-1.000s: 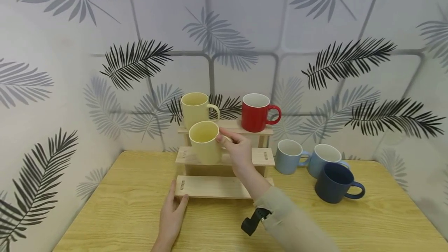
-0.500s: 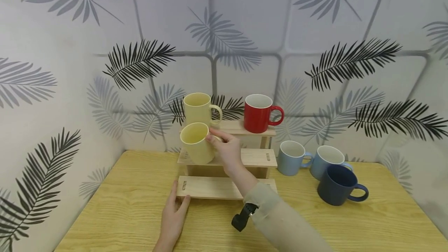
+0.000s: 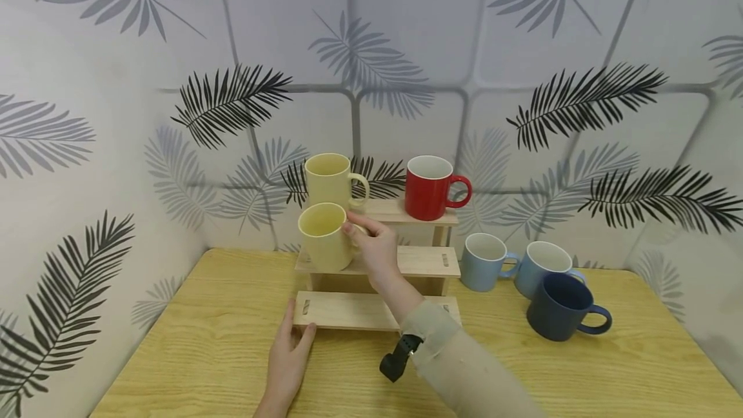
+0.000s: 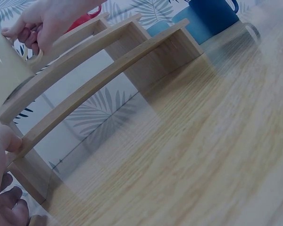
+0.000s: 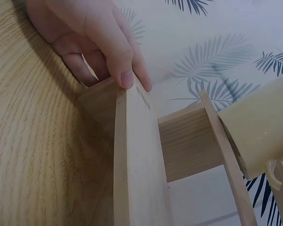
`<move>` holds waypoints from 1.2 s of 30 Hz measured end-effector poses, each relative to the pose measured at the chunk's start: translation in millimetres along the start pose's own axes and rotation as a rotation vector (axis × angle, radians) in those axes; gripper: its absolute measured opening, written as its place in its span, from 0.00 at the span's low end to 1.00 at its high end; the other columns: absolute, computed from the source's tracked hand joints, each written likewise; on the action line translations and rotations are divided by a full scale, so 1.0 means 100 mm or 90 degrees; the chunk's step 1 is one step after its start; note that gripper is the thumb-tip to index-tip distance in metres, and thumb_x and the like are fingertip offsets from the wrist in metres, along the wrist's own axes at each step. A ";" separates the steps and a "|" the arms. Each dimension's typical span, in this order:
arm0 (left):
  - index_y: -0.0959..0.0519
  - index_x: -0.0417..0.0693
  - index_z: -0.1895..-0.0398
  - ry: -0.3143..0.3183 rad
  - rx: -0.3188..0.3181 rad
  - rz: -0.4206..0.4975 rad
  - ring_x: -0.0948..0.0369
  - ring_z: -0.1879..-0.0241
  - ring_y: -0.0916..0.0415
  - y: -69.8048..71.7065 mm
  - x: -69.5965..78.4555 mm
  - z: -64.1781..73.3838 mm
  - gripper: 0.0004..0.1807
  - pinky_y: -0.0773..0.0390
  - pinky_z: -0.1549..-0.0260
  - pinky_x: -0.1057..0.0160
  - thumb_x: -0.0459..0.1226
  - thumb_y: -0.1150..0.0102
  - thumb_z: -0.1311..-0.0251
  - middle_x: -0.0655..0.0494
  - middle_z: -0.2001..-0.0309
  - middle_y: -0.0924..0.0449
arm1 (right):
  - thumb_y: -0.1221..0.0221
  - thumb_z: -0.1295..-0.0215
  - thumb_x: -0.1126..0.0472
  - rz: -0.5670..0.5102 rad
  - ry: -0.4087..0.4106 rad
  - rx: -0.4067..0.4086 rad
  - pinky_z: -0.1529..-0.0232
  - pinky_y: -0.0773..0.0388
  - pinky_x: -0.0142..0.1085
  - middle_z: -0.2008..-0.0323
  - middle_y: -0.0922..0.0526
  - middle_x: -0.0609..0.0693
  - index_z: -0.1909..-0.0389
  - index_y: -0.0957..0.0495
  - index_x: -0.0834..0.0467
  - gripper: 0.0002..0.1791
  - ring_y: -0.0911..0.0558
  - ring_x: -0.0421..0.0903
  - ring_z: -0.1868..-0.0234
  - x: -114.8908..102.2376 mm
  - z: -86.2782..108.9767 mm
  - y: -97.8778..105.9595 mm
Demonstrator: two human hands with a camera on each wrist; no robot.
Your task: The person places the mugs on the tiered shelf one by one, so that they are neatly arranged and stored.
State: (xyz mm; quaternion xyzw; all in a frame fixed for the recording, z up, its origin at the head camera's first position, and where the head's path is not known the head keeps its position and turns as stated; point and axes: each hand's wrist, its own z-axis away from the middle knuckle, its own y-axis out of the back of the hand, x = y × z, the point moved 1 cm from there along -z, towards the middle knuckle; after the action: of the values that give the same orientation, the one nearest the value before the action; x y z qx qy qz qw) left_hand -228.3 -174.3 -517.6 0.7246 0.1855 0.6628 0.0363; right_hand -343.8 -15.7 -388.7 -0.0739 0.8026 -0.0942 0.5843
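In the head view my right hand (image 3: pixel 380 253) pinches the handle of a pale yellow mug (image 3: pixel 326 244), whose base is at the left end of the middle shelf of a three-step wooden rack (image 3: pixel 354 310). The left wrist view shows this mug (image 4: pixel 7 70) nearly upright, its base at the shelf board. My left hand (image 3: pixel 287 353) holds the left end of the lowest step; in the right wrist view its thumb (image 5: pixel 126 79) presses the front edge, with the other fingers around the side. A second yellow mug (image 3: pixel 326 180) stands on the top step, behind the held one.
A red mug (image 3: pixel 426 192) stands at the right of the top step. On the table (image 3: pixel 197 340), right of the rack, are two light blue mugs, one (image 3: pixel 482 266) beside the other (image 3: pixel 531 273), and a dark blue mug (image 3: pixel 557 311) in front. A patterned wall (image 3: pixel 395 37) rises behind.
My right hand has carried the yellow mug left along the middle step, and the mug has gone from tilted to nearly upright. The left hand keeps its hold on the rack.
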 end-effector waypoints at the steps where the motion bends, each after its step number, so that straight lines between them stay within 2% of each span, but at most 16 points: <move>1: 0.53 0.46 0.24 -0.001 0.000 0.002 0.44 0.29 0.54 0.00 0.00 0.00 0.42 0.44 0.34 0.48 0.52 0.48 0.33 0.41 0.26 0.56 | 0.33 0.44 0.67 -0.007 0.001 0.001 0.51 0.22 0.31 0.54 0.16 0.55 0.54 0.18 0.68 0.16 0.21 0.44 0.49 0.00 0.00 0.01; 6: 0.53 0.47 0.24 0.004 0.001 0.000 0.43 0.30 0.53 0.00 0.01 0.00 0.42 0.44 0.34 0.47 0.51 0.47 0.33 0.39 0.27 0.55 | 0.34 0.43 0.69 -0.039 0.002 0.004 0.53 0.23 0.29 0.55 0.16 0.55 0.54 0.19 0.69 0.16 0.21 0.42 0.52 0.03 0.02 0.03; 14: 0.53 0.46 0.24 -0.005 0.001 -0.001 0.43 0.30 0.53 -0.01 0.02 0.02 0.41 0.43 0.34 0.47 0.51 0.47 0.33 0.38 0.27 0.54 | 0.35 0.42 0.68 -0.032 0.010 0.006 0.53 0.23 0.29 0.55 0.16 0.54 0.53 0.19 0.68 0.16 0.21 0.40 0.53 0.10 0.02 0.07; 20: 0.54 0.45 0.24 -0.011 -0.005 0.003 0.44 0.29 0.54 0.00 0.01 0.00 0.42 0.43 0.34 0.48 0.51 0.48 0.32 0.40 0.26 0.55 | 0.35 0.41 0.65 0.022 0.026 -0.022 0.52 0.25 0.27 0.52 0.17 0.54 0.51 0.19 0.65 0.17 0.22 0.40 0.51 0.08 0.03 0.11; 24: 0.54 0.45 0.24 -0.008 -0.004 0.003 0.45 0.29 0.53 -0.01 0.01 0.01 0.42 0.43 0.34 0.49 0.51 0.48 0.32 0.41 0.26 0.55 | 0.36 0.39 0.62 0.104 0.041 -0.064 0.53 0.27 0.27 0.49 0.19 0.54 0.47 0.20 0.63 0.19 0.24 0.41 0.52 -0.05 0.08 0.17; 29: 0.54 0.45 0.24 -0.007 -0.001 0.005 0.44 0.30 0.52 -0.01 0.04 0.02 0.41 0.43 0.34 0.49 0.50 0.47 0.32 0.39 0.27 0.55 | 0.34 0.40 0.58 0.216 0.074 -0.077 0.50 0.25 0.37 0.52 0.21 0.52 0.43 0.22 0.59 0.23 0.24 0.45 0.54 -0.04 0.06 0.31; 32: 0.54 0.45 0.24 -0.007 0.000 0.007 0.44 0.30 0.53 -0.02 0.05 0.02 0.41 0.43 0.34 0.50 0.49 0.47 0.32 0.39 0.27 0.55 | 0.34 0.40 0.60 0.227 0.092 -0.083 0.47 0.25 0.43 0.52 0.21 0.54 0.42 0.23 0.59 0.24 0.23 0.50 0.51 -0.08 0.09 0.41; 36: 0.54 0.44 0.24 -0.008 -0.004 0.008 0.44 0.29 0.53 -0.02 0.05 0.02 0.41 0.43 0.34 0.50 0.49 0.47 0.32 0.39 0.27 0.56 | 0.33 0.41 0.60 0.247 0.118 -0.091 0.45 0.26 0.48 0.49 0.22 0.55 0.41 0.24 0.58 0.26 0.24 0.52 0.49 -0.13 0.16 0.58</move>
State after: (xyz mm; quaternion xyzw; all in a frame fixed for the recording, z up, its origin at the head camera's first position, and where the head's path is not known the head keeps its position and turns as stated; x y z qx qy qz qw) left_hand -226.9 -170.8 -513.4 0.7298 0.1788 0.6589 0.0355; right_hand -324.8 42.9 -394.9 0.0494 0.8567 0.0709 0.5084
